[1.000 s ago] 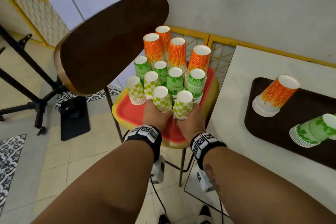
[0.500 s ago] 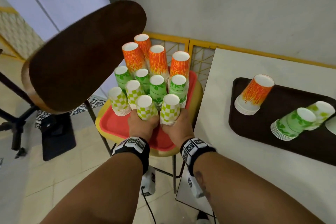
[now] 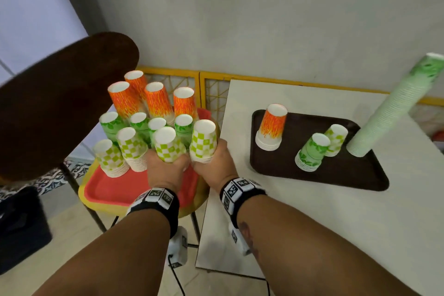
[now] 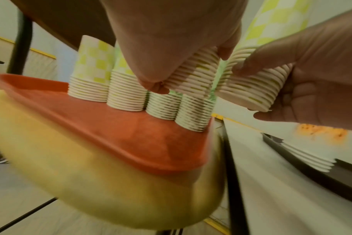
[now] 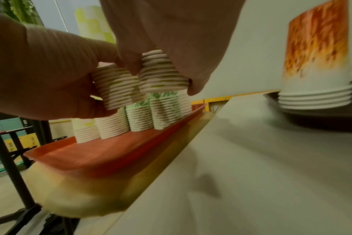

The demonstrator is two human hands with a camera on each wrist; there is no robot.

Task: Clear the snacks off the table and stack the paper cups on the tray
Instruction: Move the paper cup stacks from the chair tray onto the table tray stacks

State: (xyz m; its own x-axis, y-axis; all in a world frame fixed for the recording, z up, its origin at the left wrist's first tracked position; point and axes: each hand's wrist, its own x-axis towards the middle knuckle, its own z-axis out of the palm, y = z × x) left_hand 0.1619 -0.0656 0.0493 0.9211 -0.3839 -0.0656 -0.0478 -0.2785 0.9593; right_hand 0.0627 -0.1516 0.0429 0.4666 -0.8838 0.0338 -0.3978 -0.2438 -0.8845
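Right hand (image 5: 171, 39) grips a checked cup stack (image 5: 163, 76) above the red tray (image 5: 110, 152); at three o'clock, an orange cup stack (image 5: 316, 63) stands upside down.

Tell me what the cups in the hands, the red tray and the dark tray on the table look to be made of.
Checked cups: paper, matte print, with rolled white rims stacked in ridges, seen in both wrist views.
Red tray: probably moulded plastic, dull finish, with a raised rounded lip.
Dark tray: likely plastic too, dark brown with a raised rim; the surface is too dim to tell more.
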